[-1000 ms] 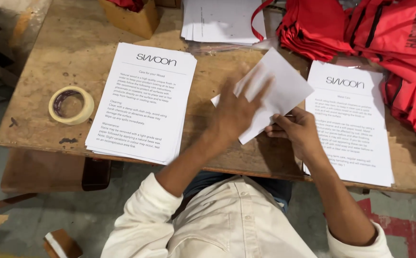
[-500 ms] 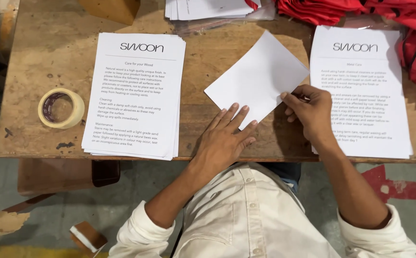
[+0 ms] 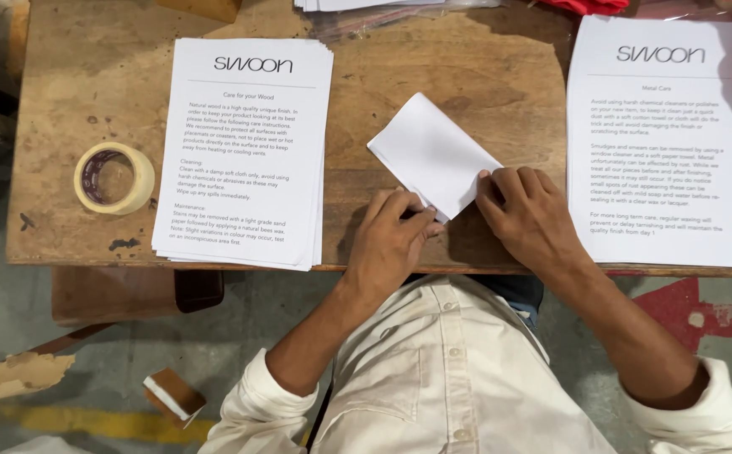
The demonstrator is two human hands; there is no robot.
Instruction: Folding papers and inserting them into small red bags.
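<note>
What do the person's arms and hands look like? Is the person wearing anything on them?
The left hand and right hand are bare: no gloves, and no rings or watch that show. Both forearms are uncovered, because the cream sleeves are rolled up near the elbows. They belong to a cream button-up shirt.
</note>
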